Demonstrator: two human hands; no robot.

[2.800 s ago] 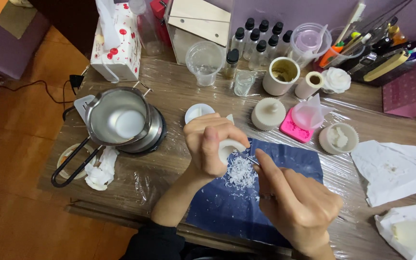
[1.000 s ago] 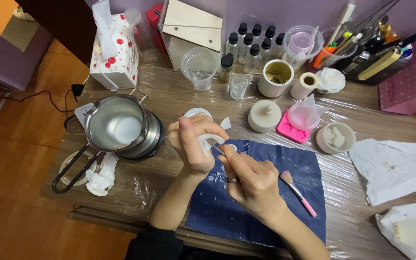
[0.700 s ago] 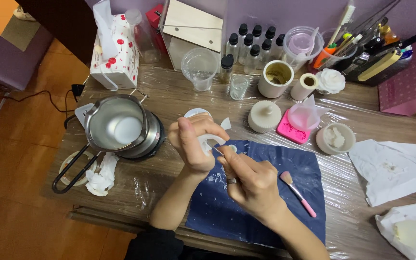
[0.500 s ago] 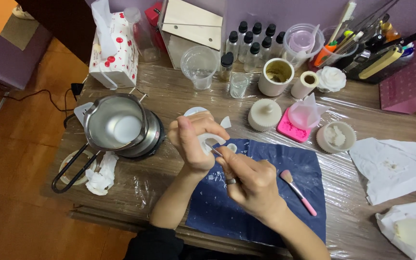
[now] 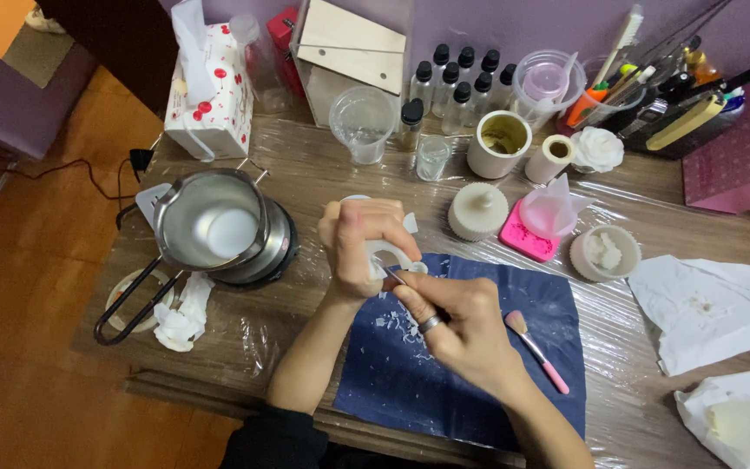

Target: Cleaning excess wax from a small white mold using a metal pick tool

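- My left hand [image 5: 362,247] is wrapped round a small white mould [image 5: 385,257], fingers curled over the top, holding it up just above the far left corner of the blue cloth [image 5: 462,373].
- My right hand [image 5: 466,334] sits nearer to me and to the right of it, fingers pinched together on a thin metal tool [image 5: 395,277].
- The tool's long axis runs from my right fingers up and to the left, with its tip at the mould's lower edge; I judge they touch, though the contact itself is partly hidden.
- So the mould lies up-left of the right hand, the two hands almost meeting.
- White flakes [image 5: 401,321] lie scattered on the cloth right under the mould.
- A pink-handled brush [image 5: 536,352] rests on the cloth just right of my right hand, untouched.
- The metal melting pot [image 5: 210,227] stands well off to the left.
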